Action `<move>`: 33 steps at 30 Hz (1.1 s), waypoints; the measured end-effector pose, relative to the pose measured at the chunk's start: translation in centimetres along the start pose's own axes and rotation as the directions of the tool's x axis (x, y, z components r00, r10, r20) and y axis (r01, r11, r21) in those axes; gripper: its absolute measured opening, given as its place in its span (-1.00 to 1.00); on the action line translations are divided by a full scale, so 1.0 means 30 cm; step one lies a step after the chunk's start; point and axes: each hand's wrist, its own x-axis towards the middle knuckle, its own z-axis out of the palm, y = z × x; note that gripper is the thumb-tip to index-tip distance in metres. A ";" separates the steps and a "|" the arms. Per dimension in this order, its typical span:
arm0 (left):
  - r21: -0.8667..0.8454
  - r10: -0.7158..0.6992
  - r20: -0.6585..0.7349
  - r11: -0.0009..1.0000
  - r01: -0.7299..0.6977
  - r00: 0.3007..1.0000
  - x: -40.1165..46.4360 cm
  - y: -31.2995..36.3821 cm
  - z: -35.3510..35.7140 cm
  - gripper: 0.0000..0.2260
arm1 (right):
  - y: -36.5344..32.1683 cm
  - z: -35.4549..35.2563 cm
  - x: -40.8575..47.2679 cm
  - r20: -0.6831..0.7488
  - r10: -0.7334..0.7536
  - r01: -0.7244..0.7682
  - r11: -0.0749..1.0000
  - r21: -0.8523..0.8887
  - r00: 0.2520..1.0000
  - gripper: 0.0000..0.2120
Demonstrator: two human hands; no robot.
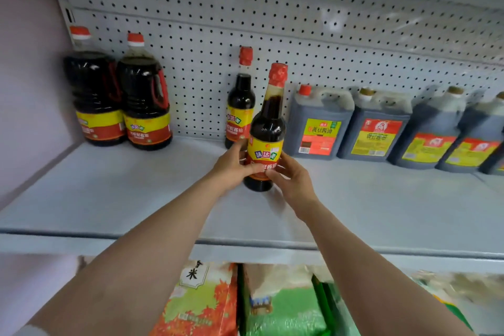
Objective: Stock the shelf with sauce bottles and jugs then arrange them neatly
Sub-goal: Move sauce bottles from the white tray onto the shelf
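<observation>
Sauce bottle [266, 128], dark and tall with a red foil cap, stood tilted slightly right on the grey shelf [109, 194], out in front of the back row. Its yellow and red label carried a blue and green patch reading 味达美, with 酱油 partly legible beneath. The left hand [231, 165] and right hand [293, 177] both gripped it low on the label, fingers curled around either side. Just behind it stood a second bottle [240, 106] bearing the same label, against the pegboard back panel [245, 8]. At far left were two handled jugs [120, 95] with red caps. To the right sat a row of square jugs [381, 125]; the nearest label read 黄豆酱油. Below the shelf lay rice bags [204, 297], one marked 米.
</observation>
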 end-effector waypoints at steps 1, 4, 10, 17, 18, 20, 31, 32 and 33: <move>0.022 -0.007 -0.019 1.000 0.007 1.000 0.030 0.011 0.015 -0.29 | 0.008 -0.006 0.040 -0.008 -0.021 0.021 0.999 -0.029 1.000 -0.51; 0.048 0.004 -0.069 0.999 -0.001 0.998 0.117 0.037 0.061 -0.34 | 0.035 -0.024 0.147 -0.037 -0.054 0.051 0.996 -0.066 0.998 -0.58; 0.079 0.033 -0.257 0.997 -0.013 0.966 0.246 0.008 0.137 -0.44 | 0.123 -0.026 0.241 -0.075 0.084 -0.071 0.985 0.158 0.994 -0.53; -0.015 -0.023 -0.579 1.000 0.018 0.815 0.247 -0.051 0.251 -0.66 | 0.127 -0.013 0.250 -0.046 0.119 -0.108 0.974 0.197 0.992 -0.73; -0.008 -0.020 -0.597 1.000 0.020 0.802 0.245 -0.060 0.260 -0.67 | 0.125 -0.014 0.249 -0.037 0.114 -0.104 0.975 0.198 0.993 -0.70; 0.011 -0.028 -0.612 0.999 0.044 0.790 0.241 -0.063 0.266 -0.66 | 0.116 -0.016 0.246 -0.017 0.134 -0.127 0.965 0.228 0.991 -0.52; 0.101 -0.065 -0.512 0.986 0.135 0.856 0.253 -0.047 0.265 -0.58 | 0.097 -0.027 0.322 0.035 0.216 -0.214 0.974 -0.071 0.976 -0.44; 0.106 -0.076 -0.494 0.984 0.146 0.866 0.260 -0.047 0.266 -0.56 | 0.098 -0.030 0.326 0.042 0.214 -0.210 0.974 -0.090 0.976 -0.45; 0.111 -0.089 -0.473 0.981 0.160 0.876 0.267 -0.046 0.270 -0.54 | 0.100 -0.032 0.330 0.055 0.213 -0.206 0.972 -0.116 0.975 -0.45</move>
